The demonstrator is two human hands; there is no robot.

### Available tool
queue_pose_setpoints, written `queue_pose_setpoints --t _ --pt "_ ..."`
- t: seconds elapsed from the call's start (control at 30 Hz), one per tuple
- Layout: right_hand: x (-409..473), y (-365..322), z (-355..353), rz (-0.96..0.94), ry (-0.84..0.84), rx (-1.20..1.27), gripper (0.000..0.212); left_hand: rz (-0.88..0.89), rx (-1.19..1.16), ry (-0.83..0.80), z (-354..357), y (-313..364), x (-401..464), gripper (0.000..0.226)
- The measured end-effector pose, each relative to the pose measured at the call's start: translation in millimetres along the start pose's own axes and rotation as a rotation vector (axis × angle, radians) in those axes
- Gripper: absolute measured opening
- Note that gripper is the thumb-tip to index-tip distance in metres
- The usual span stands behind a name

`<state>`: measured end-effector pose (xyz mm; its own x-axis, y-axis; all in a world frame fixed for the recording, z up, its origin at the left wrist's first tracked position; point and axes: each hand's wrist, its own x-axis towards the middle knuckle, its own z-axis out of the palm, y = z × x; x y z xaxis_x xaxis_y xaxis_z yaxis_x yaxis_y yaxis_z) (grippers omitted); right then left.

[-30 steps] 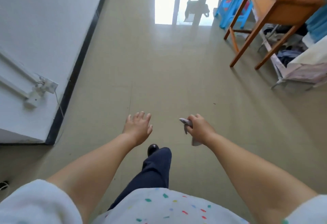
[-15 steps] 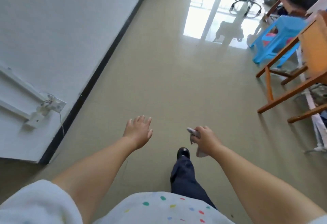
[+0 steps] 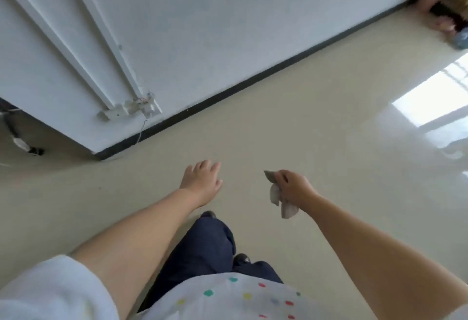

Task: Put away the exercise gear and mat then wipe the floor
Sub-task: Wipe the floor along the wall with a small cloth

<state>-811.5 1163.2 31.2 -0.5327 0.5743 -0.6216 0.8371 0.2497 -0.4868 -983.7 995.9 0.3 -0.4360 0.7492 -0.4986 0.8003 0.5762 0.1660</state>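
Note:
My right hand (image 3: 293, 188) grips a small grey-white cloth (image 3: 278, 199); one end pokes out above the fingers and the rest hangs below the fist. My left hand (image 3: 202, 180) is held out over the floor with relaxed, spread fingers and holds nothing. Both hands are above the beige tiled floor (image 3: 316, 122). No mat or exercise gear shows in the head view.
A white wall (image 3: 215, 28) with a black skirting strip runs diagonally from the corner at left to the upper right. A loose socket plate (image 3: 131, 109) hangs on it. Another person's foot (image 3: 440, 21) is at the top right. Window glare lies on the floor at right.
The view has swung left: the wooden table, blue stool and office chair have left the frame and the wall fills the top. Both hands keep their pose, the cloth still in the right one.

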Motion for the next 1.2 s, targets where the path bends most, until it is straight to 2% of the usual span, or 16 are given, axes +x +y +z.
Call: queue_pose_setpoints --t 0.13,0.37,0.5,0.63,0.83,0.93,1.07,1.2 --pt "77.5 -54.4 -3.3 -0.082 -0.176 -0.128 0.018 -0.145 -0.074 -0.054 -11.5 -39.4 49.0 0.048" --pt "201.9 -108.2 -9.8 -0.154 -0.244 -0.306 0.014 -0.293 -0.226 -0.090 -34.7 -94.3 138.4 0.047" --pt "291.4 -118.4 8.4 -0.142 -0.345 -0.342 0.012 -0.328 -0.316 -0.075 -6.7 -107.9 196.9 0.050" --pt "417.2 -107.4 72.0 -0.155 -0.496 -0.392 0.022 -0.421 -0.377 -0.044 83.5 -135.9 278.5 0.048" --pt "608.6 -62.6 201.1 -0.288 -0.518 -0.465 0.029 -0.586 -0.478 -0.116 282.9 -172.4 409.7 0.051" --pt "690.4 -49.5 262.5 -0.366 -0.508 -0.467 0.031 -0.612 -0.443 -0.131 365.4 -192.8 465.4 0.051" --pt "774.8 -51.5 335.5 -0.672 -0.455 -0.649 0.030 -0.660 -0.269 -0.048 439.2 -231.7 534.8 0.049" --pt "817.3 -48.9 387.5 -1.141 -0.300 -0.842 0.034 -0.646 -0.257 0.300 494.1 -255.0 568.3 0.050"
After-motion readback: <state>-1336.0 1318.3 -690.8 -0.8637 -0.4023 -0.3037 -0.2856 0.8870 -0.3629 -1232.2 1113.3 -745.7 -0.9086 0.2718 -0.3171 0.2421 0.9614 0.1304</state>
